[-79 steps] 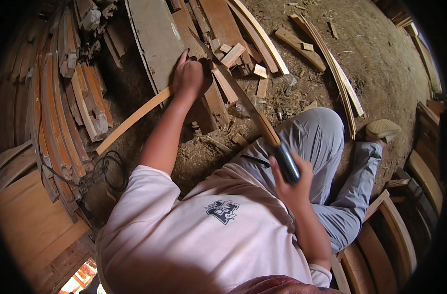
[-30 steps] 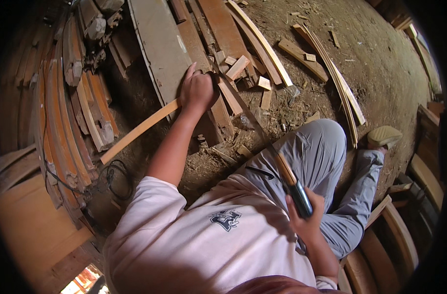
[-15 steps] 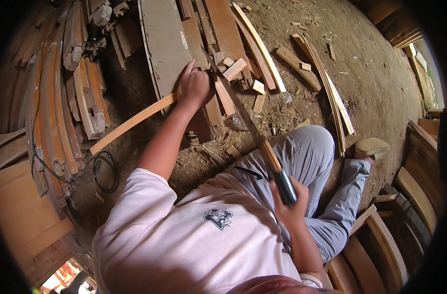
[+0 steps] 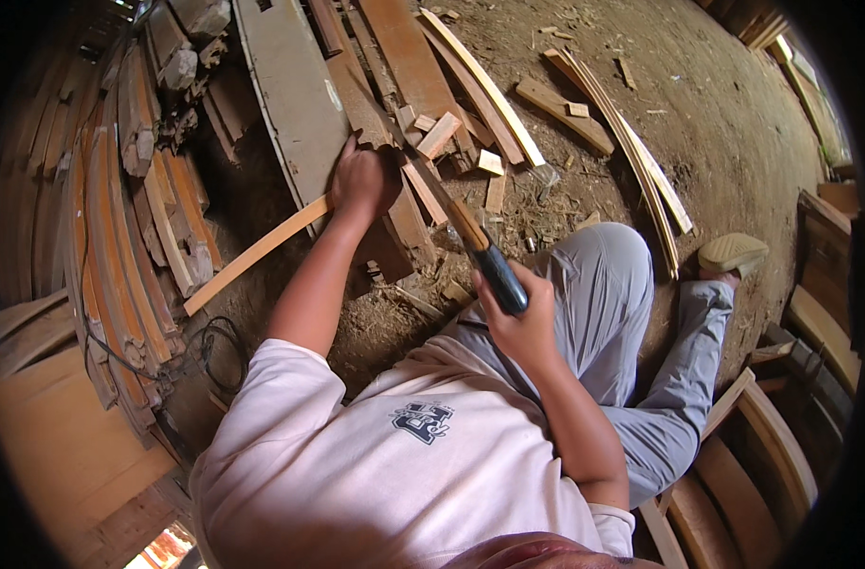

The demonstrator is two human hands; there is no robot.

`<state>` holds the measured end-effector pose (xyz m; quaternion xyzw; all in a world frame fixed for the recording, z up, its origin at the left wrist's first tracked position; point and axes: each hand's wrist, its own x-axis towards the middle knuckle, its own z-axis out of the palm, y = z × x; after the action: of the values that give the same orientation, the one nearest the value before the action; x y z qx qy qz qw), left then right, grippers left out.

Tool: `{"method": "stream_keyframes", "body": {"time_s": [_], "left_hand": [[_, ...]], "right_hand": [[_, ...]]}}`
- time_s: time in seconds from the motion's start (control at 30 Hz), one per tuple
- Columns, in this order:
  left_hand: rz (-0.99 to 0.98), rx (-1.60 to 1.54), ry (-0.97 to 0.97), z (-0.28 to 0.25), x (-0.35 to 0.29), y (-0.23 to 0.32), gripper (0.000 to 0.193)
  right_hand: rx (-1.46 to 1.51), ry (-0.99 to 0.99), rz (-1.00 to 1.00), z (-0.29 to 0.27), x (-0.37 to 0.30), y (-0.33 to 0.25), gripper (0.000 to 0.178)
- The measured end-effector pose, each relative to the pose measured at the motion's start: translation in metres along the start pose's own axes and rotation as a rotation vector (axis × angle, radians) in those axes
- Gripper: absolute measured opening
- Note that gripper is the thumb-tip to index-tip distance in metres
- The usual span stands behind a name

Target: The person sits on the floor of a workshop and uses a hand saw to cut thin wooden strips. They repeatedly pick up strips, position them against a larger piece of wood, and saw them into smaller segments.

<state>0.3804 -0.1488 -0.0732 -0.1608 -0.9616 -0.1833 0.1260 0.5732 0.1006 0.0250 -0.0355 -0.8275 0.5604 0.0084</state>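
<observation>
My right hand (image 4: 522,318) is wrapped round the dark-bound grip of a handsaw (image 4: 472,228), in front of my bent knee. The narrow blade points away and to the left, and its far part passes close by my left hand (image 4: 364,180). That left hand is closed over a thin wooden strip (image 4: 252,257) and presses it down on the boards, index finger pointing forward. The strip's long end sticks out toward the lower left. Beneath the hand lies a wide grey board (image 4: 295,90). My hand hides where blade and strip meet.
Small wood offcuts (image 4: 439,136) lie just beyond the blade. Long thin strips (image 4: 631,156) rest on the dirt floor to the right. Stacked timber (image 4: 110,237) fills the left side, with a black cable (image 4: 219,351) by it. Curved wooden pieces (image 4: 773,427) stand at the lower right.
My right hand has pushed the saw forward and to the left, away from my body, so its handle is nearer my left hand. The left hand keeps its hold on the strip.
</observation>
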Motion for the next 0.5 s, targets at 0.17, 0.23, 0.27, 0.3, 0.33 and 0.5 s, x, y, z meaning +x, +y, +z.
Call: {"method": "stream_keyframes", "body": {"time_s": [0.17, 0.23, 0.27, 0.3, 0.33, 0.5], "left_hand": [[-0.020, 0.204, -0.110, -0.001, -0.004, -0.004, 0.021], [-0.010, 0.260, -0.151, -0.003, 0.001, -0.001, 0.021], [-0.009, 0.264, -0.161, -0.002, 0.003, -0.002, 0.021], [-0.011, 0.268, -0.171, -0.002, 0.003, -0.003, 0.021], [-0.024, 0.205, -0.118, -0.002, -0.001, -0.001, 0.021], [0.014, 0.067, -0.087, -0.009, 0.002, 0.003, 0.025]], "right_hand": [[-0.113, -0.013, 0.077, -0.055, -0.059, -0.044, 0.028], [-0.103, -0.006, 0.097, -0.072, -0.073, -0.050, 0.027], [-0.106, 0.001, 0.112, -0.075, -0.077, -0.053, 0.027], [-0.154, -0.036, 0.100, -0.074, -0.072, -0.052, 0.022], [-0.116, -0.014, 0.066, -0.066, -0.062, -0.050, 0.021], [0.035, 0.002, 0.043, -0.006, 0.007, -0.028, 0.020]]}}
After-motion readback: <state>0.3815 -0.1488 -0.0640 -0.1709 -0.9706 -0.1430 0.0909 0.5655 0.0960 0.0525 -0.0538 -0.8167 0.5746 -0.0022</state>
